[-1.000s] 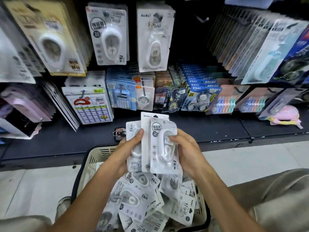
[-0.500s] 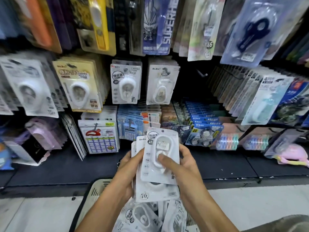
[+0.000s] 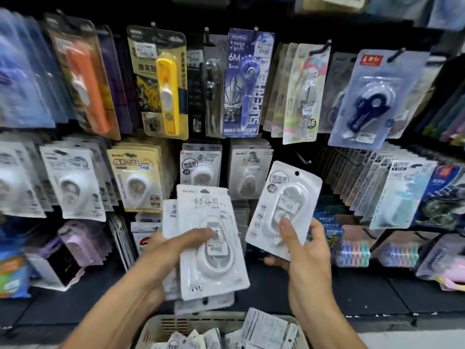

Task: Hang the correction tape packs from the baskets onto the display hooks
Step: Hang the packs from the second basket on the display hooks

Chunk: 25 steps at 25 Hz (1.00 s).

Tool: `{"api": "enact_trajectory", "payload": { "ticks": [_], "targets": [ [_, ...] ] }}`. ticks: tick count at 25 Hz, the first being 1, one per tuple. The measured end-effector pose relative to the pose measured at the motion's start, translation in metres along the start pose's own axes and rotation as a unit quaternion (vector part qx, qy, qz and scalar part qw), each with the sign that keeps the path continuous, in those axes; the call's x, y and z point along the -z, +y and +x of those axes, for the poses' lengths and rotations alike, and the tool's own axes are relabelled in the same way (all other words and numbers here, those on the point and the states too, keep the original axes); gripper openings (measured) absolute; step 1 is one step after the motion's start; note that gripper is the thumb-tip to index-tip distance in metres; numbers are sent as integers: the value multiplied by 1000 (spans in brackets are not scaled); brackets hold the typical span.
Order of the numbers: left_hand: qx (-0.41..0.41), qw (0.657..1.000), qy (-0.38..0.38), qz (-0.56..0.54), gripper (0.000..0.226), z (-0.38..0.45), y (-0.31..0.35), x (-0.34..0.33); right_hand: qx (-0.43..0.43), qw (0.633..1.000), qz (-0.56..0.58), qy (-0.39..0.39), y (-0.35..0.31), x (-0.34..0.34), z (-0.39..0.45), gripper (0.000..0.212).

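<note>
My right hand pinches 1 correction tape pack, hang hole up, likely to slip it onto a display hook above; my left hand grips the spare stack over the basket

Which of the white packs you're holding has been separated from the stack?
The single pack in the right hand, tilted right, hang hole at top. The left hand holds the stack.
</note>
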<state>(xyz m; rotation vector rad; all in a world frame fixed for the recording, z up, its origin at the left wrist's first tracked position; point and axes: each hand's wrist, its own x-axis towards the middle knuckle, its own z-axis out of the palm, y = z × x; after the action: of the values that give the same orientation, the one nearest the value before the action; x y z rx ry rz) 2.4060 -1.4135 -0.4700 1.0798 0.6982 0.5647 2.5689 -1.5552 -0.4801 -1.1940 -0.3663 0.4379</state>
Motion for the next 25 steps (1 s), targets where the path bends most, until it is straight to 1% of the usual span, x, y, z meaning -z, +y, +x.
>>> {"api": "enact_trajectory", "payload": {
  "ticks": [2,5,7,9,10,11,13,15,18,21,25],
  "targets": [
    [-38,999,25,-3,66,2,28,21,-5,999,-26,-25,-1,3,2,48],
    [-59,995,75,-13,68,4,45,44,-41,993,-42,-100,7,-1,-4,29],
    [-52,993,95,-35,64,2,43,44,-56,985,-78,-145,13,-3,-7,29],
    [-52,992,105,-48,59,-1,39,40,-61,979,-93,-169,17,-4,-7,37],
    [-55,991,106,-55,58,-4,38,39,-64,978,-90,-175,17,-6,-5,38],
    [-58,991,105,-63,59,-6,38,40,-67,978,-85,-180,17,-8,-4,35],
    [-60,989,108,-76,60,-10,39,42,-64,976,-76,-196,16,-16,-1,22],
    [-67,988,107,-85,59,-15,40,45,-63,974,-83,-203,13,-23,0,20],
    [-77,989,101,-79,61,-20,40,48,-60,975,-91,-196,7,-29,4,14],
    [-84,989,105,-63,68,-20,40,48,-53,978,-81,-184,5,-32,7,10],
    [-108,984,124,-67,66,-22,43,50,-54,978,-105,-173,7,-66,11,9]
  ]
}}
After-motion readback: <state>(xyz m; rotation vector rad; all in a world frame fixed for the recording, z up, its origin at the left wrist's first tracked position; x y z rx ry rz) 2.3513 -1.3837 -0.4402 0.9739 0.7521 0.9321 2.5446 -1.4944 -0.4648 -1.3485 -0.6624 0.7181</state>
